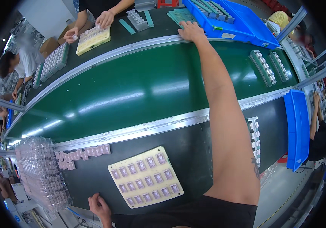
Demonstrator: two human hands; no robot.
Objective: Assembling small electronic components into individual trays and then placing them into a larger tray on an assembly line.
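My right hand (192,31) reaches across the conveyor to a stack of flat green plates (179,16) on the far bench. Its fingers are bent over the near corner of the stack. My left hand (99,207) is at the near bench's front edge, fingers loosely curled and apart, holding nothing that I can see. Between my arms lies a cream tray (119,190) with rows of small pinkish parts (141,165) in its pockets. Similar loose parts (83,153) lie in a cluster behind it, to the left.
Stacked clear plastic trays (41,173) stand at left. A green conveyor (132,91) carries two loaded strips (263,68) at right. Blue bins stand at the far bench (242,22) and right (298,129). Opposite, a person's hands (104,19) work over another cream tray (93,42).
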